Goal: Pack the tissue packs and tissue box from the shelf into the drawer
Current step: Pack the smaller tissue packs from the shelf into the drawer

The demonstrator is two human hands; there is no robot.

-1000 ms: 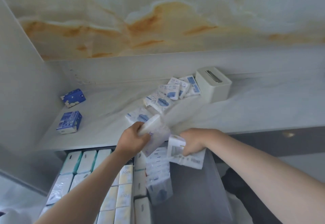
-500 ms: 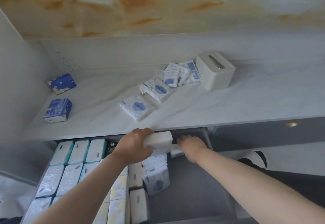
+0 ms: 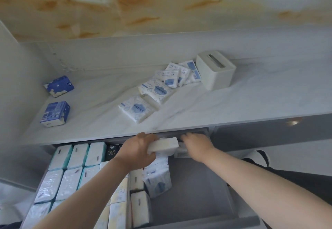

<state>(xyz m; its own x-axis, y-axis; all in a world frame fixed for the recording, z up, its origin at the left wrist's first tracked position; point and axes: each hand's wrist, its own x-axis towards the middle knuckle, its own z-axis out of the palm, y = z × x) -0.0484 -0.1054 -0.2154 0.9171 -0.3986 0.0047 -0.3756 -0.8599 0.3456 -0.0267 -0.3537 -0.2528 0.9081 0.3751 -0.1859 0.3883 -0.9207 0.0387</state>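
left hand (image 3: 138,149) fingers grip tissue pack (image 3: 164,145); right hand (image 3: 196,144) fingers unclear; both under shelf (image 3: 251,120) edge

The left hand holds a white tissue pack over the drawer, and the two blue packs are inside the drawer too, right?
Not quite. The head view shows the two blue packs lying on the shelf, at its left end, not inside the drawer. The rest is right: the left hand holds a white tissue pack over the drawer.
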